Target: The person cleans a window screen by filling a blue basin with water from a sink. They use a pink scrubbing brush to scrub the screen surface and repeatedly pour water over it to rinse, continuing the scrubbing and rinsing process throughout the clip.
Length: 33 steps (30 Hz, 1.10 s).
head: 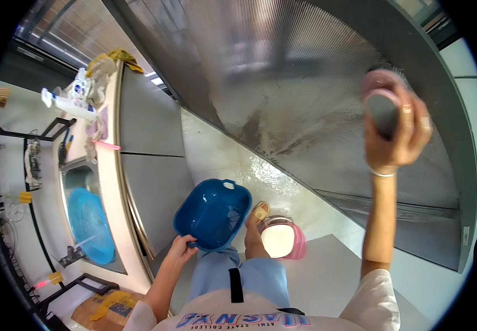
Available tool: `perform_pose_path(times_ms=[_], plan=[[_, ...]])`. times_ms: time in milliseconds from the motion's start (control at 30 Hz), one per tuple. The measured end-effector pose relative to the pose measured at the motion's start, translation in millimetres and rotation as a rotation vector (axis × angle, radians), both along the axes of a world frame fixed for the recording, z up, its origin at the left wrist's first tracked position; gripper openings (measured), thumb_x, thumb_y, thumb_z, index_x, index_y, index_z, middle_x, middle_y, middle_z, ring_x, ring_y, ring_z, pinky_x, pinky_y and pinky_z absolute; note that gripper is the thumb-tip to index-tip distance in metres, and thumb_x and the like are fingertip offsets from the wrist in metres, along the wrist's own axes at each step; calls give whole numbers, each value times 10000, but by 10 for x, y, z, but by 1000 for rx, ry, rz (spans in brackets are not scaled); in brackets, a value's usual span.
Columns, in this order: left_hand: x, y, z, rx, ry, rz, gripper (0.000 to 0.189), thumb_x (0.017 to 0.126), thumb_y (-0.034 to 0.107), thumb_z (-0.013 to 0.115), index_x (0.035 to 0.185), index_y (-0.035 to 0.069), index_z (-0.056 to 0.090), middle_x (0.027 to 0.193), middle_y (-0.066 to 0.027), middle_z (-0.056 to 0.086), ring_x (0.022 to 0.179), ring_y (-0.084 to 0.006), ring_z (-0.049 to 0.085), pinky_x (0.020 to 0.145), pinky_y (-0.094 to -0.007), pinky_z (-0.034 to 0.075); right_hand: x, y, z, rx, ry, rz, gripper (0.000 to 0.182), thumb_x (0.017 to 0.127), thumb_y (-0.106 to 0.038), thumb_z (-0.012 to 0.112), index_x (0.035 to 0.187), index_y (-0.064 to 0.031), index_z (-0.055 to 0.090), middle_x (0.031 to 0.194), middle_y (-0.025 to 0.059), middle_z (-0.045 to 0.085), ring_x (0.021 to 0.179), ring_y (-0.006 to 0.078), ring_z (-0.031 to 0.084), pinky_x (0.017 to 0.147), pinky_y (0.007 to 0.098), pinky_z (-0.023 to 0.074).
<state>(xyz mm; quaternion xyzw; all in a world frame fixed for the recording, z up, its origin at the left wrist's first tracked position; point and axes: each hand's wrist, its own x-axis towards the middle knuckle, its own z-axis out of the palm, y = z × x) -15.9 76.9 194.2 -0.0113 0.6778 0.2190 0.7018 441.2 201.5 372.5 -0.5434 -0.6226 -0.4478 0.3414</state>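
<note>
My left hand [182,247] grips the near rim of a blue plastic basin [211,215], its thumb over the edge. The basin is tilted in front of my legs, its inside glossy and wet. On the right, my right hand [402,128] is raised, wrapped around a pink hand-held scrubber [381,80] with a grey oval on its handle. The scrubber is up against a wet, ribbed glass door panel [304,82]; its working face is hidden and slightly blurred. Streaks of water mark the lower part of the glass.
Wet floor [267,173] shines below the door's dark frame [441,74]. A pink bucket or stool with a pale top [280,241] stands by my foot. Left is a counter [108,182] whose sink holds a light-blue basin [89,227] under a running faucet [71,256]. Spray bottles [73,105] and cloths [124,60] lie beyond.
</note>
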Motion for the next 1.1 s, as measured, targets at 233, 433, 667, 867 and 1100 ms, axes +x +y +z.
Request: perform_pose_path(times_ms=[233,433,667,867,1100], plan=[[-70,-192,-416,-63,36,182,193,734,-49,508,903,2,429,736,-72,499,473,-149,488,370,-219,436,-132,-277,-2078,-643,-32,75,425,681,-99,634,1105,-121,608,1012,75,578,822,220,556,713,345,448],[-229,-251,-450,-4,43,219,231,726,-59,503,936,5,431,729,-82,521,467,-156,521,367,-234,471,-78,-66,-384,-143,-57,-39,504,605,-54,747,1086,-107,608,1068,106,577,949,256,575,762,326,491],[-211,-146,-527,53,-91,224,257,738,-56,498,980,19,454,768,-61,547,550,-141,553,387,-234,485,-123,-184,-2004,-502,-112,-20,381,763,-104,591,1141,-150,595,1039,63,576,898,220,552,763,350,445],[-231,-148,-517,45,-33,220,245,740,-46,503,966,45,477,732,-50,550,544,-143,550,405,-234,461,-448,266,-1253,-552,-55,120,681,528,-65,699,1189,-157,566,1144,73,540,1008,269,518,815,394,431],[-210,-107,-751,19,-77,293,159,743,-38,518,847,75,477,664,-22,534,528,-118,519,397,-245,428,-671,992,-557,40,-209,77,428,684,-85,680,1107,-102,614,1070,42,613,935,198,582,794,358,460]])
